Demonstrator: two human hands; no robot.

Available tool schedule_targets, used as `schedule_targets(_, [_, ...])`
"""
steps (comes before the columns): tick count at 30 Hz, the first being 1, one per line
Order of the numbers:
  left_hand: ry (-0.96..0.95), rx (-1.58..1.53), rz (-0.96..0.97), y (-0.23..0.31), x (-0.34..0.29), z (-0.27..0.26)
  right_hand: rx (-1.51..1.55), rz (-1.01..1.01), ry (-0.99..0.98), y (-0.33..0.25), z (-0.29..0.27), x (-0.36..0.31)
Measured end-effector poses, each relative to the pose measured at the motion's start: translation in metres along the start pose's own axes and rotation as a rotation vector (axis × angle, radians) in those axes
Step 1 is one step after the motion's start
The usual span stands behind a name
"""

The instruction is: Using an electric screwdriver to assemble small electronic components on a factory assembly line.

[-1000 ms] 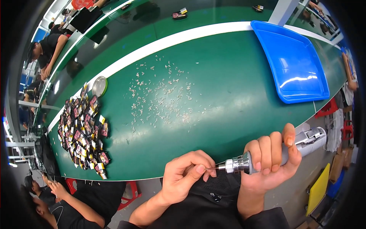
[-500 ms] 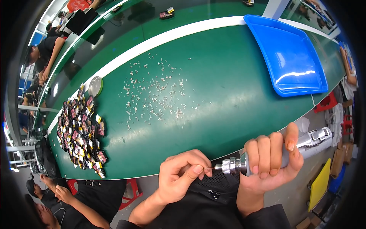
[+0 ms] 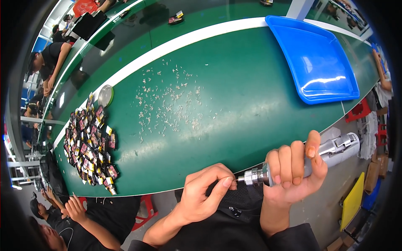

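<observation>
My right hand (image 3: 293, 175) is wrapped round a silver power screwdriver (image 3: 337, 151), which lies tilted across the palm at the table's front edge. Its knurled chuck (image 3: 252, 177) points left. A thin bit (image 3: 238, 180) sticks out of the chuck, and my left hand (image 3: 203, 194) pinches its end between thumb and fingers. Whatever else those fingertips may hold is hidden. Beyond my hands, many tiny silvery pieces like small screws (image 3: 194, 124) lie scattered over the green table (image 3: 247, 104).
Small black parts with yellow and white tabs form a heap (image 3: 86, 146) on the left, beside a round tin lid (image 3: 106, 96). A blue tray (image 3: 320, 69) sits at the back right. Past the white rail (image 3: 184, 40), a black part (image 3: 176, 18) lies on a green surface. Co-workers sit on the left.
My left fingers have moved right along the bit, closer to the chuck. The screwdriver has shifted slightly left and up. Beyond the rail, the black parts have slid left. A nearby co-worker's hand has risen.
</observation>
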State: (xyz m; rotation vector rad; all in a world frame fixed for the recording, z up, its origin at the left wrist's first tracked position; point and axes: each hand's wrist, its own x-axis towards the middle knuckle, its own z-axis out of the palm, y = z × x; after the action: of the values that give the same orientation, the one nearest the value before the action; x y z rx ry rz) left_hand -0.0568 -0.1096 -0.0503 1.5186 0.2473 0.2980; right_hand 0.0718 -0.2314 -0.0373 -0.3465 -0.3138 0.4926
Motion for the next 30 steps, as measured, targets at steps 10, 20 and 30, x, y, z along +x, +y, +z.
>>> schedule_targets(10, [0.196, 0.666, 0.093, 0.041, 0.044, -0.063, -0.003, -0.034, 0.074, 0.007, -0.006, 0.016])
schedule_targets(20, [0.476, 1.322, 0.126, 0.010, 0.239, -0.173, 0.006, 0.168, 0.157, 0.045, -0.011, 0.011])
schedule_targets(30, [0.302, 1.533, 0.265, -0.014, 0.306, -0.186, 0.129, 0.304, 0.116, 0.040, -0.012, 0.012])
